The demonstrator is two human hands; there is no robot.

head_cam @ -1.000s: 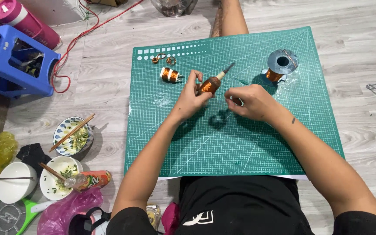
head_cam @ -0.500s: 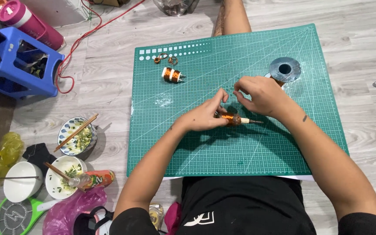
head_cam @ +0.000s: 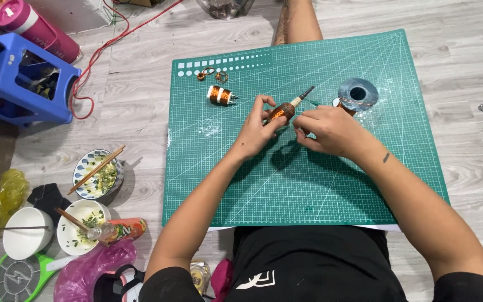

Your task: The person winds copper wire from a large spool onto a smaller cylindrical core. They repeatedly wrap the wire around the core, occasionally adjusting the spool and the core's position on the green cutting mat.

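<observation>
My left hand point(head_cam: 257, 130) grips a small rod-shaped tool point(head_cam: 287, 108) wound with copper wire, tip pointing up and to the right, above the green cutting mat point(head_cam: 308, 184). My right hand point(head_cam: 328, 130) is right beside it, fingers pinched at the wound part, apparently on thin wire that is too fine to make out. A copper wire spool point(head_cam: 357, 95) lies on the mat just beyond my right hand. A finished copper coil on a bobbin point(head_cam: 219, 95) and small wire rings point(head_cam: 212, 73) lie on the mat to the upper left.
A blue plastic stool point(head_cam: 26, 84) and a pink bottle point(head_cam: 37, 25) stand at the far left, with a red cable point(head_cam: 93, 67) on the wooden floor. Bowls with chopsticks point(head_cam: 97, 174), a white bowl point(head_cam: 26, 233), a can point(head_cam: 124, 229) and plastic bags sit at the lower left.
The wound tool went from pointing up-right, down to lying level on the mat, then back up pointing up-right. Both hands stayed together at it throughout.
</observation>
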